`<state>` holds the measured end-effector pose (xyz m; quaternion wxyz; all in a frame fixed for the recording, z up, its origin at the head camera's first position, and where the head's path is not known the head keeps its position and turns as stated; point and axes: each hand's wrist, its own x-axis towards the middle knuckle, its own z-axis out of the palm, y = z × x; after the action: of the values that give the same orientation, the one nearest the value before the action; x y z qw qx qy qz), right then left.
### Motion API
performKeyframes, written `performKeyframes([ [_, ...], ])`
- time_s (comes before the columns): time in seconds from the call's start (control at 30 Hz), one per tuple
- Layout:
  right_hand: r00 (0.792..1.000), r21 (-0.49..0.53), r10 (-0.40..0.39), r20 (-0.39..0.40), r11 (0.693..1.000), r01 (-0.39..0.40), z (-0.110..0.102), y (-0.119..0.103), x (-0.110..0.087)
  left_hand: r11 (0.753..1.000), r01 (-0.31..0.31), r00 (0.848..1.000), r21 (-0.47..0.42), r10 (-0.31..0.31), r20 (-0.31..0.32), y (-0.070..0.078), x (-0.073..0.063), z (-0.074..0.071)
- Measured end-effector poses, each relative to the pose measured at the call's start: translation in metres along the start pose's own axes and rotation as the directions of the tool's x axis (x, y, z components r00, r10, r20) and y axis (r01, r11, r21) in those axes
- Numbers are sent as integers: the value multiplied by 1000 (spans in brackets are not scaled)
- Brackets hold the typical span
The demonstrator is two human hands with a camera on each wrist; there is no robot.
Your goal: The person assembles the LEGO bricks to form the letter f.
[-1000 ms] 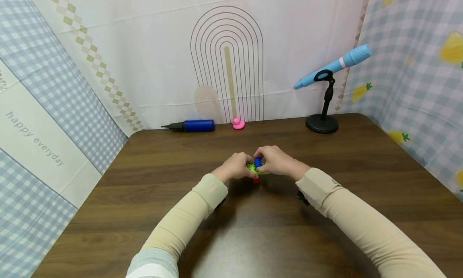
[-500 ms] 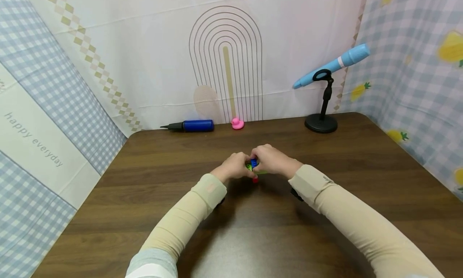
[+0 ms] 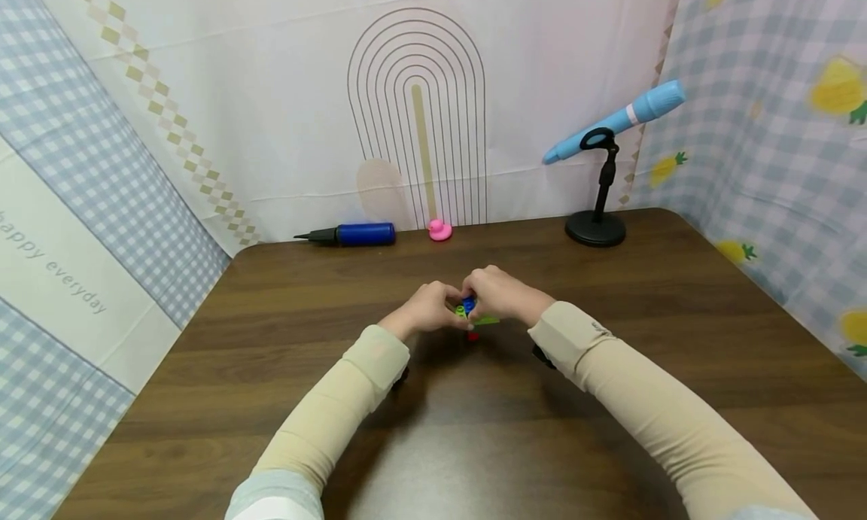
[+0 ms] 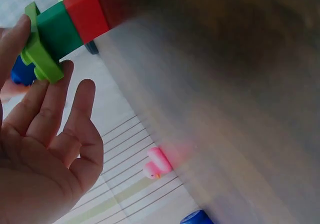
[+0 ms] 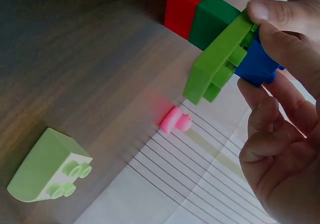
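Between both hands stands a stack of toy building bricks: a red brick (image 5: 184, 8) at the bottom, a dark green brick (image 5: 212, 22) above it, then a lime green plate (image 5: 215, 59) with studs. A blue brick (image 5: 256, 64) sits against the plate's studs; whether it is fully seated I cannot tell. My left hand (image 3: 428, 308) pinches the lime plate's edge between thumb and fingers. My right hand (image 3: 506, 294) pinches the blue brick from the other side. In the head view, fingers hide most of the stack.
A pale green curved brick (image 5: 45, 169) lies on the wooden table (image 3: 433, 445) beside the stack. Along the back edge are a blue hand pump (image 3: 366, 234), a pink toy duck (image 3: 439, 229) and a black stand (image 3: 596, 226). A light blue pump (image 3: 623, 121) slants behind the stand.
The right hand has shifted left with the blue brick, closer to the left hand over the plate. The left hand keeps its hold. The whole head view has drifted slightly.
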<state>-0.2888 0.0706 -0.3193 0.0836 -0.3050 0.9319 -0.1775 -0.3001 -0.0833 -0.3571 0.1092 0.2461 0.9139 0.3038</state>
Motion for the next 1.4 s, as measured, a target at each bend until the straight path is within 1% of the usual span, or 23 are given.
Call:
performKeyframes([
  [0.17,1000,35,17,-18,999,-17,2,3,-3,1000,-11,1000,-25,11,2,1,-1,-2],
  [0.4,998,50,41,-37,998,-39,4,5,-3,1000,-16,1000,19,16,-3,4,1,-3],
  [0.57,997,11,48,-64,999,-47,7,2,-2,998,-18,1000,57,19,-9,4,-1,-5],
  [0.67,996,-34,42,-76,998,-45,9,-1,-3,996,-5,1000,85,6,-9,5,-2,-5],
  [0.77,997,-66,41,-66,997,-45,9,-2,-7,994,20,1000,109,-21,2,8,-2,-3],
  [0.87,999,-78,28,-33,997,-30,6,1,-10,989,47,999,142,-48,8,12,-2,-3],
  [0.93,999,-71,30,-29,997,-32,1,6,-14,986,62,998,158,-63,6,13,-2,-2],
  [1.0,998,-57,42,-45,997,-45,-5,14,-18,982,79,997,170,-80,0,14,-2,-2],
  [1.1,992,-45,95,-86,994,-99,-15,29,-25,981,97,995,169,-97,-10,15,-1,-2],
  [1.17,988,-35,127,-87,991,-130,-19,40,-30,979,103,995,173,-102,-13,15,-1,-2],
  [1.23,988,-45,143,-63,988,-146,-22,52,-34,979,105,995,177,-104,-14,15,-1,-2],
  [1.4,987,-70,159,36,985,-156,-20,74,-42,979,100,995,180,-100,-11,17,-1,-3],
])
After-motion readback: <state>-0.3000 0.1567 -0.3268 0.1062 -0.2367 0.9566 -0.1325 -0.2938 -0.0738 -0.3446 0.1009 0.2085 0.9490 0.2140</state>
